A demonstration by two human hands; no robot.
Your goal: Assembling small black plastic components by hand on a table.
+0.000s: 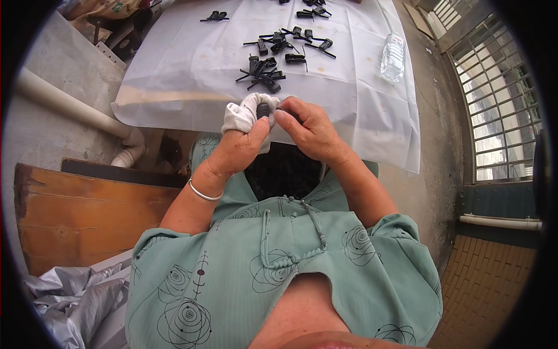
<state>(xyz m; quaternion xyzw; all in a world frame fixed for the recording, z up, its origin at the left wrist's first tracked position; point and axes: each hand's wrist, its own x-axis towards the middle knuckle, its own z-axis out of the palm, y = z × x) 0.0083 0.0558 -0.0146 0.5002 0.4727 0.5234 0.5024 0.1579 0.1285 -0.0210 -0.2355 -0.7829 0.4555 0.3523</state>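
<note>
Over the near edge of the table, my left hand [241, 148] is closed round a bunched white cloth [237, 118]. A small black plastic part [263, 110] shows between its thumb and the cloth. Close beside it, my right hand [314, 131] is pinched, its thumb on a dark piece [290, 114] mostly covered by the fingers. I cannot tell whether this joins the part in my left hand. Just beyond my hands lies a loose pile of similar black parts [261, 74] with thin strap-like tails.
White sheeting [174, 81] covers the table. More black parts [295, 58] lie scattered farther back, and a small group [215, 16] is at the far left. A clear plastic bottle [393, 57] lies near the right edge. A black container [282, 168] sits at my lap.
</note>
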